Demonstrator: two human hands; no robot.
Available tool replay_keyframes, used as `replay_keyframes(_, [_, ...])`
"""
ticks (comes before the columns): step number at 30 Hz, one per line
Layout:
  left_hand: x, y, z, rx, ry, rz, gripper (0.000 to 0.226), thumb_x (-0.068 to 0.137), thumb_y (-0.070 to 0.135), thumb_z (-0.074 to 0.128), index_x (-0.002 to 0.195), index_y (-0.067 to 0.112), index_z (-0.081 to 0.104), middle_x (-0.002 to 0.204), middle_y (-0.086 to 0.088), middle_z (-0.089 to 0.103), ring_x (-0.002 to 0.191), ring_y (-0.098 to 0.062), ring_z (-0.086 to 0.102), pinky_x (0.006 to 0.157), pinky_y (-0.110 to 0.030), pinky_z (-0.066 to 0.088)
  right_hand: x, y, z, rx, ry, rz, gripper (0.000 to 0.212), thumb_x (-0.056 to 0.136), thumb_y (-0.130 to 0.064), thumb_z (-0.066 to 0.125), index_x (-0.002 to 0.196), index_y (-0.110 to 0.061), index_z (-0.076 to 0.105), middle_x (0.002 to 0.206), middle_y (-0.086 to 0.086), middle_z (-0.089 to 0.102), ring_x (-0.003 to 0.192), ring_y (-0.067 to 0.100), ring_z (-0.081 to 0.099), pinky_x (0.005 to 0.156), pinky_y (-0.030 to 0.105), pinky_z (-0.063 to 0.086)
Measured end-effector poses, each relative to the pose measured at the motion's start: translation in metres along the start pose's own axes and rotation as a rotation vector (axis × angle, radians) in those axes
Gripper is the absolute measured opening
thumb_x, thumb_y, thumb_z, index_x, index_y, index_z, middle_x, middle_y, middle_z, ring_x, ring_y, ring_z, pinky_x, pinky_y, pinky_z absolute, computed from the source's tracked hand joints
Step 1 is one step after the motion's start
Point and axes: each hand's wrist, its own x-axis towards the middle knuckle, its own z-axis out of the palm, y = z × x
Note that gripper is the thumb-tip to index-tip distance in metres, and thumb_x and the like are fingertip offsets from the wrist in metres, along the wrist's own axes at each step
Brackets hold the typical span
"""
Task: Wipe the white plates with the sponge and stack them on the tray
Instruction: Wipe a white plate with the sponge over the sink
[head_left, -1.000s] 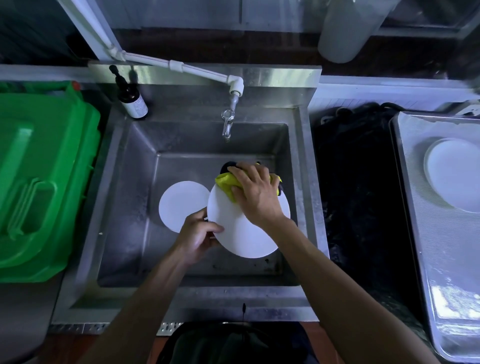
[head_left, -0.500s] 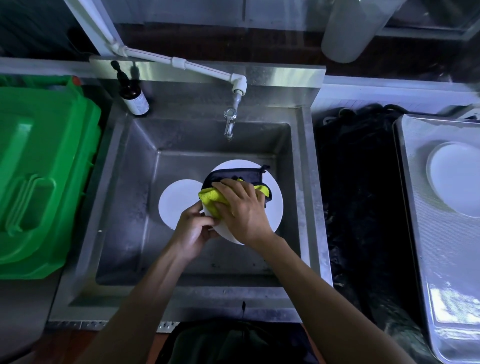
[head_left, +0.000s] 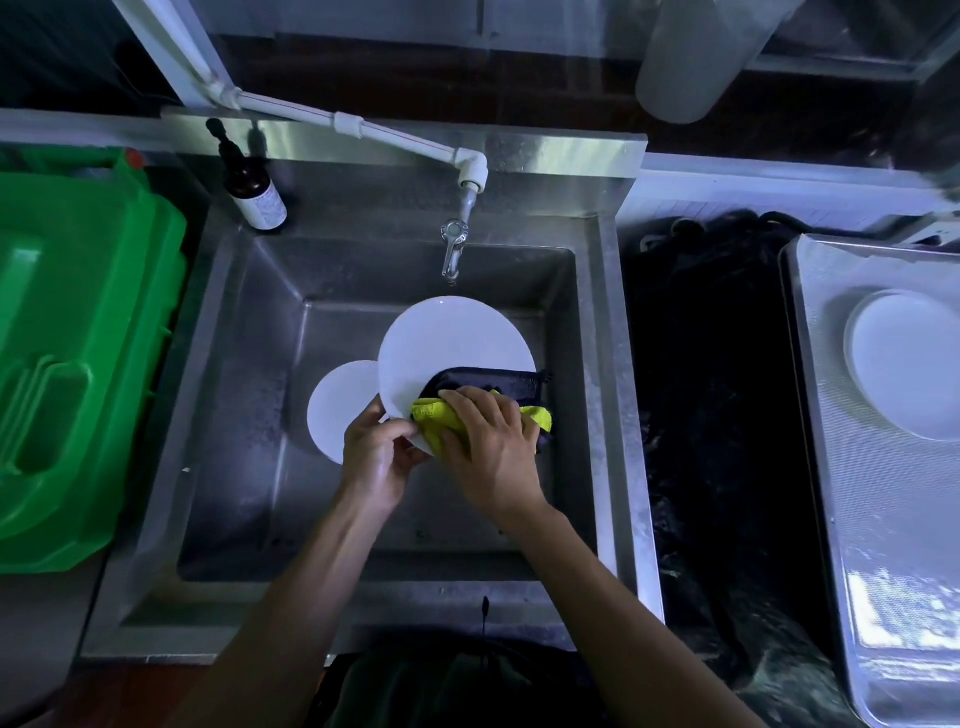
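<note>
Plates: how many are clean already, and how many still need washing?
Done, it seems: one plate already lies on the tray at the right. In hand: the left hand grips a second plate over the sink while the right hand rubs it with the sponge. Left: a third plate waits on the sink bottom, then both go on the tray.

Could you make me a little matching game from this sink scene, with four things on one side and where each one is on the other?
Things:
1. sponge
2. bottle
3. bin
4. tray

Places:
A. left of the sink
B. on the sink's back ledge
C. under the right hand, on the held plate
D. far right, with one plate on it

Pairs: 1-C, 2-B, 3-A, 4-D
</note>
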Motion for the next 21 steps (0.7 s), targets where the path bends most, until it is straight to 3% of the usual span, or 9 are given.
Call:
replay_keyframes(3, [0.001,-0.002,0.002,-0.026,0.036,0.020,0.045,0.064,-0.006,0.058,0.102,0.013,0.076,0.093,-0.016,0.072,0.077,-0.030,0.069,0.061,-0.039,0.056,-0.002,0.006,0.001,-0.009,-0.008,-0.001,0.047,0.098,-0.047,0.051,0.143,-0.032,0.050,0.147,-0.009,0.048,0.134,0.024,0.039,0.105,0.055,0.032])
replay_keyframes(8, [0.004,0.000,-0.001,-0.046,0.056,0.032,0.050,0.071,-0.009,0.056,0.115,0.008,0.071,0.111,-0.020,0.072,0.091,-0.037,0.070,0.070,-0.044,0.057,-0.002,0.028,0.002,0.031,-0.029,0.008,0.047,0.096,-0.046,0.056,0.142,-0.035,0.050,0.147,-0.012,0.046,0.134,0.022,0.038,0.104,0.054,0.033])
replay_keyframes(12, [0.006,0.004,-0.003,-0.059,0.038,0.033,0.048,0.071,-0.008,0.058,0.111,0.014,0.072,0.113,-0.014,0.074,0.097,-0.034,0.072,0.074,-0.046,0.059,0.009,0.040,0.002,0.056,0.026,0.032,0.046,0.097,-0.041,0.056,0.141,-0.033,0.050,0.147,-0.009,0.045,0.132,0.023,0.037,0.102,0.055,0.035])
replay_keyframes(16, [0.007,0.011,-0.004,-0.037,0.002,0.026,0.045,0.078,-0.012,0.052,0.107,0.016,0.072,0.111,-0.009,0.074,0.097,-0.031,0.071,0.067,-0.042,0.059,0.021,0.046,0.001,0.128,0.092,0.079,0.047,0.096,-0.037,0.060,0.142,-0.029,0.051,0.148,-0.005,0.043,0.135,0.025,0.034,0.101,0.056,0.038])
replay_keyframes(21, [0.002,0.016,-0.004,0.036,-0.045,0.027,0.049,0.069,-0.003,0.056,0.113,0.014,0.070,0.114,-0.009,0.072,0.097,-0.032,0.069,0.069,-0.042,0.059,0.032,0.052,-0.004,0.204,0.133,0.135,0.054,0.096,-0.039,0.061,0.146,-0.023,0.047,0.154,0.003,0.035,0.139,0.029,0.031,0.107,0.057,0.035])
